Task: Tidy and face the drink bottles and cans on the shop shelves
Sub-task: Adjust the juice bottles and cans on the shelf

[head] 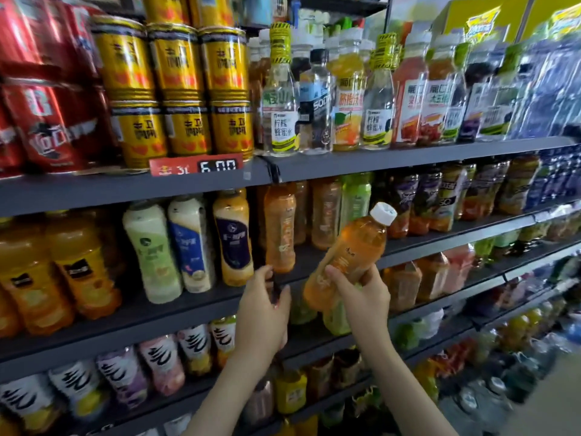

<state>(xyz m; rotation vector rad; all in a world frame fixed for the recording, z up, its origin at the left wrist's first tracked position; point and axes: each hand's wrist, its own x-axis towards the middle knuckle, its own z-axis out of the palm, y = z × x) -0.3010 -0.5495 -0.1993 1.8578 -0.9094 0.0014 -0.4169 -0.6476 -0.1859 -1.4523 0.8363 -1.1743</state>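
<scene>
One bottle is off the shelf: your right hand (364, 294) is wrapped around the lower body of an orange tea bottle (349, 256), which is tilted with its white cap up and to the right, in front of the second shelf (157, 313). Your left hand (261, 306) is at that shelf's front edge, thumb and fingers pinching a small dark piece (275, 287); what it is, I cannot tell.

Much already looks in order. The gold cans (176, 89) on the top shelf stand stacked two high with labels forward, and the clear and juice bottles (345, 99) beside them stand upright at the front edge. The milk drink bottles (188, 243) on the second shelf also face out.

What is left, as I judge it, lies right in front of you. A matching orange bottle (279, 228) stands just above your left hand, and the row beside it sits further back, so the held bottle probably belongs there, label forward. The lower shelves are too blurred to judge.
</scene>
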